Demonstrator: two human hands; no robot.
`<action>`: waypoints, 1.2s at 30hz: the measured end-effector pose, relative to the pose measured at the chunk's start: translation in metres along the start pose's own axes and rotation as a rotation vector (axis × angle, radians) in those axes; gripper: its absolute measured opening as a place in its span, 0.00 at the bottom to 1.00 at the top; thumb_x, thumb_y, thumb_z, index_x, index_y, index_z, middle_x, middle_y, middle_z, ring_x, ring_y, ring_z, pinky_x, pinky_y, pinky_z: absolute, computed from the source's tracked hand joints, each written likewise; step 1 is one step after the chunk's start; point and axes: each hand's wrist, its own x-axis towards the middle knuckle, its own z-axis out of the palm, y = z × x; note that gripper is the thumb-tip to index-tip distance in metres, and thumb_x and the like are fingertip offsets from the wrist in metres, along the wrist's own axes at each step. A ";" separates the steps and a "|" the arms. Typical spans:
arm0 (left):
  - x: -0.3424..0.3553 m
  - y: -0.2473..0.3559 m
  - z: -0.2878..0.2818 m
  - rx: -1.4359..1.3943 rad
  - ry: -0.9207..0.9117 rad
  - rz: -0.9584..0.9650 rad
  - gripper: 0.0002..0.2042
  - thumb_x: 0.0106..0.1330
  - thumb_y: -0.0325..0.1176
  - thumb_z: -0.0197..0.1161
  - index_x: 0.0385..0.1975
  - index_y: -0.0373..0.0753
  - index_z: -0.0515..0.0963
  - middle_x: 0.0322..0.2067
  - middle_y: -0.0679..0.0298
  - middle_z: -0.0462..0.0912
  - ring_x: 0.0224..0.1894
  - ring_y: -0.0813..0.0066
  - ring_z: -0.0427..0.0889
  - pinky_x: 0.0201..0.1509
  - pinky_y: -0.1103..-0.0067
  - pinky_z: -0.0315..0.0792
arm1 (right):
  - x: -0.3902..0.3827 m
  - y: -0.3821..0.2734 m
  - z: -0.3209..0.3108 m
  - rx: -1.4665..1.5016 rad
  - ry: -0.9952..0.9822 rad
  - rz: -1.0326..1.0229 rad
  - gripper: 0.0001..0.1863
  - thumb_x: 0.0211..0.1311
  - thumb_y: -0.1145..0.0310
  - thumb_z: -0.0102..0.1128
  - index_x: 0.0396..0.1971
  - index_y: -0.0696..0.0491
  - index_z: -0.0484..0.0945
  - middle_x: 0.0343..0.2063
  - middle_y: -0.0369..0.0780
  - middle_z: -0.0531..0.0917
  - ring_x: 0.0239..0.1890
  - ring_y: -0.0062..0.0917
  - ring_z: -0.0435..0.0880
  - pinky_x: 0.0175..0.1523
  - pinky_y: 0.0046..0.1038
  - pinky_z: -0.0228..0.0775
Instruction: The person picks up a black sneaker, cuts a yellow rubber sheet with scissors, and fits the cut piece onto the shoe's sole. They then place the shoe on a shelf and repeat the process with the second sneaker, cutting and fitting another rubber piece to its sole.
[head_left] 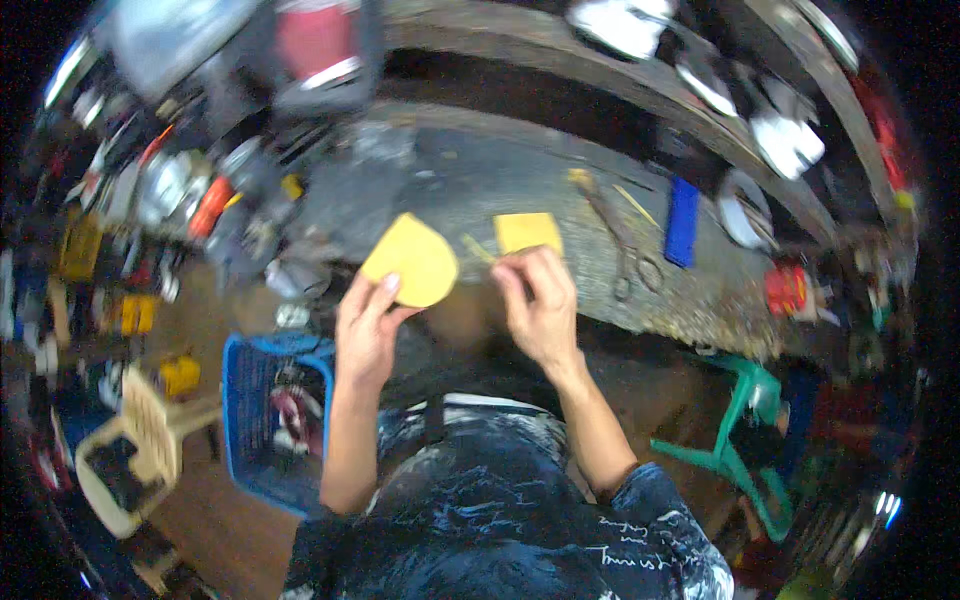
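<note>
My left hand [367, 330] grips a yellow piece [415, 262] with a rounded edge, thumb on its face, above the bench [360, 170]. My right hand [535, 305] has its fingertips pinched at the lower edge of a square yellow piece [525, 228], beside a thin yellowish strip [475, 247]. Blur hides whether it grips the square, the strip or both. To the right lie metal scissors [630, 255], a narrow yellow stick [635, 205] and a blue rectangular block [681, 220].
Jumbled tools and an orange object [210, 205] crowd the left. White objects [785, 145] sit on wooden beams [560, 75] above the bench. Below are a blue plastic basket [245, 430], a cream chair [150, 430], a green chair [750, 400]; a red container [785, 290] is at right.
</note>
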 end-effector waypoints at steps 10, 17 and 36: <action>0.048 -0.031 0.042 0.034 -0.182 -0.038 0.32 0.71 0.20 0.67 0.73 0.41 0.62 0.64 0.50 0.78 0.63 0.59 0.83 0.61 0.63 0.84 | -0.108 0.030 -0.152 0.383 -0.093 0.817 0.09 0.72 0.64 0.70 0.41 0.54 0.87 0.30 0.32 0.87 0.33 0.14 0.81 0.39 0.24 0.75; 0.060 -0.032 0.056 0.108 -0.243 -0.013 0.23 0.75 0.24 0.64 0.69 0.36 0.69 0.63 0.53 0.81 0.62 0.63 0.83 0.63 0.65 0.83 | -0.103 0.072 -0.251 -0.076 0.526 0.774 0.07 0.71 0.68 0.70 0.40 0.56 0.88 0.28 0.29 0.84 0.30 0.12 0.76 0.38 0.21 0.71; 0.017 -0.029 0.112 0.073 -0.370 0.048 0.18 0.72 0.23 0.66 0.61 0.33 0.76 0.55 0.59 0.84 0.58 0.72 0.82 0.67 0.73 0.73 | -0.027 0.014 -0.077 0.773 0.019 0.576 0.13 0.73 0.69 0.68 0.51 0.61 0.84 0.36 0.38 0.89 0.33 0.20 0.87 0.41 0.25 0.82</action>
